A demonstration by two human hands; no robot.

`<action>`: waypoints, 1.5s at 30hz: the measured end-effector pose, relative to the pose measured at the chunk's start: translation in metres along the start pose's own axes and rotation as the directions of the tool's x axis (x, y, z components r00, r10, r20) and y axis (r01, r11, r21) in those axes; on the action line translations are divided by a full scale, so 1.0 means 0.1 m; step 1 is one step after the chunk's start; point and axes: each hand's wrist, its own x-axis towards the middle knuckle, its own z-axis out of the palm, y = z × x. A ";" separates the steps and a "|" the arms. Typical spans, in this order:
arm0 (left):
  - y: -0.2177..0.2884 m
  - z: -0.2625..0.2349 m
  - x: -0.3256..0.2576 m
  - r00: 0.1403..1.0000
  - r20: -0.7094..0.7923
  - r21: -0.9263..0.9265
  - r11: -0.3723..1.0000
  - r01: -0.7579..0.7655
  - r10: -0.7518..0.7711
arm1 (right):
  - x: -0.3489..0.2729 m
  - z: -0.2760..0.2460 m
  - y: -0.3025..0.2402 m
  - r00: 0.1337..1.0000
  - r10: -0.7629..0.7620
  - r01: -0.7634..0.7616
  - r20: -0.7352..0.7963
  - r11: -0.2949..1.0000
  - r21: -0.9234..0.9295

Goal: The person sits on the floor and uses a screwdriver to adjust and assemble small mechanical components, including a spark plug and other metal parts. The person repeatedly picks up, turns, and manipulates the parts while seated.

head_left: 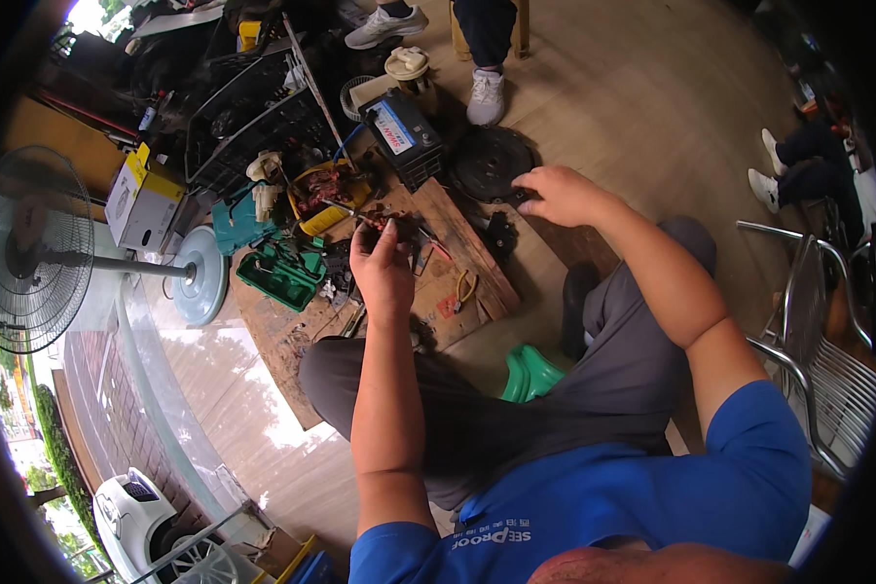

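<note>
your left hand [382,268] pinches a small reddish wired part [375,223] over the wooden board [457,263]. your right hand [555,195], fingers curled, rests on the dark round disc [487,161], which lies up and right of the part, so the right hand is nearer.

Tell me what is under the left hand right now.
Under the left hand lies a worn wooden board with a red-handled tool and small dark parts beside it. Whatever sits directly beneath the palm is covered.
</note>
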 end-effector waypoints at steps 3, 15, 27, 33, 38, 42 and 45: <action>-0.14 0.13 -0.09 0.999 0.013 0.075 0.997 0.034 -0.035 | -0.02 0.12 -0.05 0.994 -0.063 0.058 0.086 0.997 0.058; -0.40 0.32 -0.31 0.899 0.329 0.233 0.948 0.219 -0.288 | -0.03 0.52 -0.20 0.972 -0.200 0.161 0.120 0.948 0.275; -0.26 0.16 -0.16 0.923 0.208 0.691 0.716 0.096 -0.324 | -0.03 0.15 -0.16 0.985 -0.163 0.171 -0.058 0.972 0.161; -0.24 0.10 -0.11 0.986 0.091 0.764 0.645 0.020 -0.139 | -0.06 0.18 -0.20 0.972 -0.235 0.231 0.020 0.966 0.112; -0.08 0.08 -0.04 0.998 -0.032 0.318 0.946 0.064 -0.057 | -0.07 0.18 -0.19 0.967 -0.253 0.252 -0.003 0.963 0.099; 0.18 -0.14 0.07 0.998 0.025 -0.012 0.998 0.055 -0.054 | -0.08 0.17 -0.23 0.973 -0.229 0.226 0.020 0.969 0.099; 0.26 -0.26 0.13 0.998 -0.063 -0.136 0.991 0.008 -0.016 | -0.07 0.07 -0.29 0.978 -0.195 0.185 0.078 0.976 0.113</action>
